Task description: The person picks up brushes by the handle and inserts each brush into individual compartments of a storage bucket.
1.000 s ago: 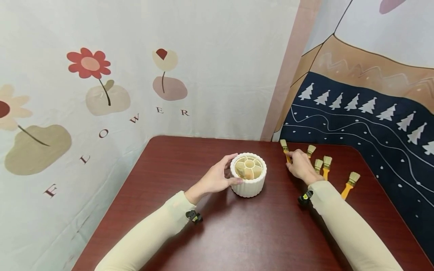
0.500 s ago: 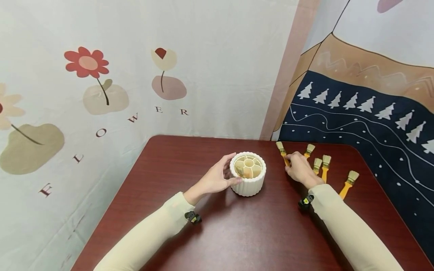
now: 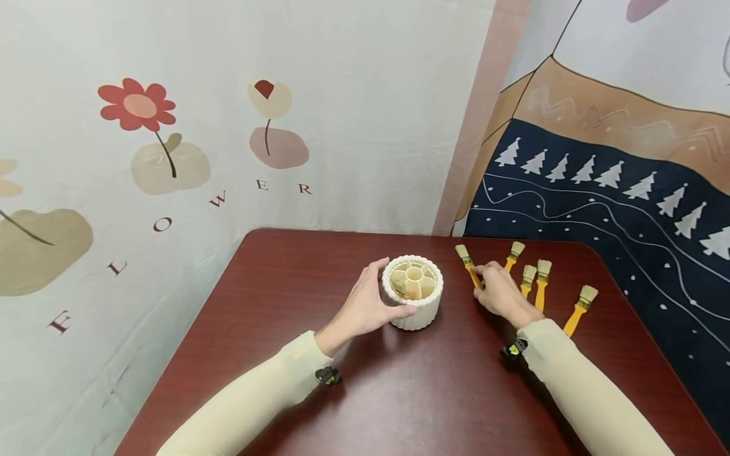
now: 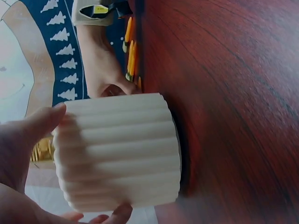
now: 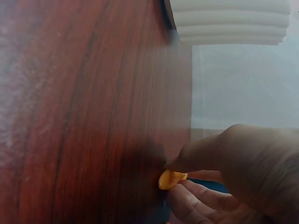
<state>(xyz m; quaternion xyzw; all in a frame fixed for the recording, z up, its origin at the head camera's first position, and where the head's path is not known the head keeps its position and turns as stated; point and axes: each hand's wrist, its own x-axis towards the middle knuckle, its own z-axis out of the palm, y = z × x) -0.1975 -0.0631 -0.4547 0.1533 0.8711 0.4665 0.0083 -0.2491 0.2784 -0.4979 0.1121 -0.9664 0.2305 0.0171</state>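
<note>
A white pen holder (image 3: 421,315) with ribbed sides and a scalloped rim stands upright on the table, its top divided into petal-like compartments round a central ring. My left hand (image 3: 365,308) grips it from the left, thumb across the front near the rim and fingers behind. In the left wrist view the ribbed wall (image 4: 121,154) lies between thumb and fingers. To the right, my right hand (image 3: 502,292) pinches the yellow handle of a paintbrush (image 3: 464,254), whose pale bristles point away to the back left. The handle's end (image 5: 167,180) shows between thumb and fingers in the right wrist view.
Several more yellow-handled paintbrushes lie right of my right hand, among them one (image 3: 516,250) near the back edge and one (image 3: 580,310) furthest right. The red-brown table (image 3: 410,399) meets a printed cloth backdrop (image 3: 365,126) behind.
My right hand has drawn the paintbrush a little left and toward me, and its bristles lean further left. My left thumb has slid further across the holder's front. The view has shifted slightly.
</note>
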